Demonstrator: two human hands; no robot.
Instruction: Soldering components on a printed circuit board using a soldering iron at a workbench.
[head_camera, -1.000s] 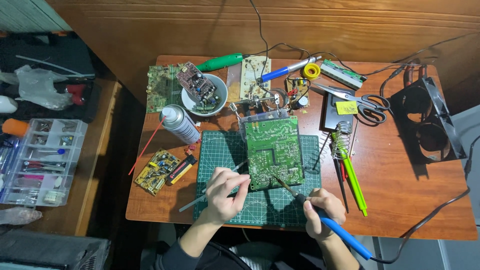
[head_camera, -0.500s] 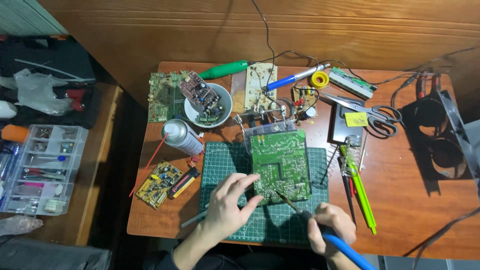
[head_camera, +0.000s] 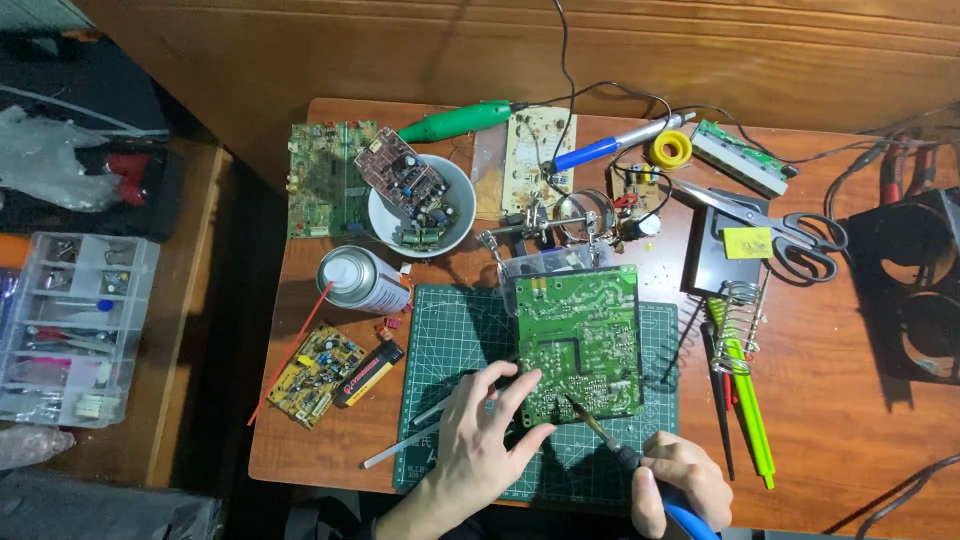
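Our electronics repair bench, wooden table, green cutting mat, soldering iron, solder spool, several bare circuit boards, helping-hands clamp, parts organizer beside us

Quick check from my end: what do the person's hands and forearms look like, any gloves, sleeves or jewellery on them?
Both hands are bare: no gloves, and no rings or watch show on the left hand or the right hand. The left forearm is uncovered as far as the bottom edge of the head view, with no sleeve in sight. The right wrist is cut off by the frame, so any sleeve or band there cannot be told.
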